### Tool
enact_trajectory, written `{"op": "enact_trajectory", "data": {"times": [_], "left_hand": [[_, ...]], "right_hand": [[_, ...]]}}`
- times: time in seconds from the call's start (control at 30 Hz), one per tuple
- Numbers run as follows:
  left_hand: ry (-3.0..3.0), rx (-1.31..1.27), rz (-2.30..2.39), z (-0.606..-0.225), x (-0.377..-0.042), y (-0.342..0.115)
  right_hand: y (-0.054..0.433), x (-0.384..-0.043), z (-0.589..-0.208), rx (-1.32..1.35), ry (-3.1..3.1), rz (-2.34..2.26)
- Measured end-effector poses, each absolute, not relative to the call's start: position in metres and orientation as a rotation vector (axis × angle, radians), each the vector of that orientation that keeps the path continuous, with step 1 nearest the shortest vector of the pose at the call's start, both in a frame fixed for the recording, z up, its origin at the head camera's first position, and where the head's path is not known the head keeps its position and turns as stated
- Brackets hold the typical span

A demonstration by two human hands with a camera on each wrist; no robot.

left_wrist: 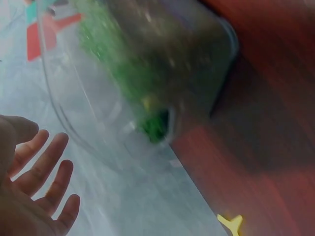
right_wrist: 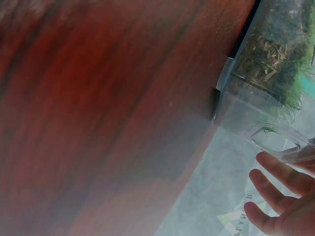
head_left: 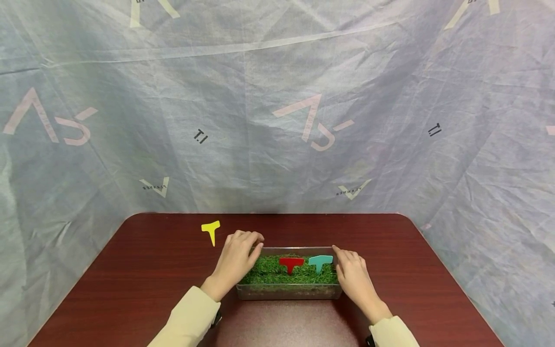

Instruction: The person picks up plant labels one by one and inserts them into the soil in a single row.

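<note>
A clear plastic bin point(head_left: 288, 292) holding green artificial-looking grass point(head_left: 266, 275) stands on the table between both hands. Upright in the grass are a red T-shaped plant label point(head_left: 291, 262) and a teal one point(head_left: 321, 260). My left hand point(head_left: 234, 260) hovers at the bin's left end; its fingers are loosely bent and apart from the wall in the left wrist view. At the right end, my right hand point(head_left: 354, 277) touches the rim with relaxed, spread fingers, beside the handle cutout in the right wrist view. A yellow T-shaped plant label point(head_left: 211, 229) lies beyond my left hand.
The dark red wooden table point(head_left: 433, 308) has rounded far corners. Grey printed cloth point(head_left: 243, 120) hangs behind it and along both sides. Brown, straw-like bits point(right_wrist: 273, 61) show through the bin's wall below the grass.
</note>
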State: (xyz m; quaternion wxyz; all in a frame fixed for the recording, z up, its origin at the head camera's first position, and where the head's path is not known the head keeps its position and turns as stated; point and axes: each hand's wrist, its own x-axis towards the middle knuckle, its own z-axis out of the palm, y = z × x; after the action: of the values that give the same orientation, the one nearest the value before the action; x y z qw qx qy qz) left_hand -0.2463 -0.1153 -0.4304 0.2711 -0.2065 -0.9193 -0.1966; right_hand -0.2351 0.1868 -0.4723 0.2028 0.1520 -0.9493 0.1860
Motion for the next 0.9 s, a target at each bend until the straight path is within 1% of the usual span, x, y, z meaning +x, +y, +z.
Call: {"op": "enact_trajectory", "data": {"times": [0.37,0.9], "left_hand": [[-2.486,-0.477,-0.454,-0.436,-0.264,-0.149],[-2.563,-0.277,-0.381,-0.457,-0.290,-0.193]], "right_hand": [[0.186,-0.236,-0.472,0.420,-2.656,0.520],[0.186,-0.234,-0.472,0.420,-2.653,0.527]]}}
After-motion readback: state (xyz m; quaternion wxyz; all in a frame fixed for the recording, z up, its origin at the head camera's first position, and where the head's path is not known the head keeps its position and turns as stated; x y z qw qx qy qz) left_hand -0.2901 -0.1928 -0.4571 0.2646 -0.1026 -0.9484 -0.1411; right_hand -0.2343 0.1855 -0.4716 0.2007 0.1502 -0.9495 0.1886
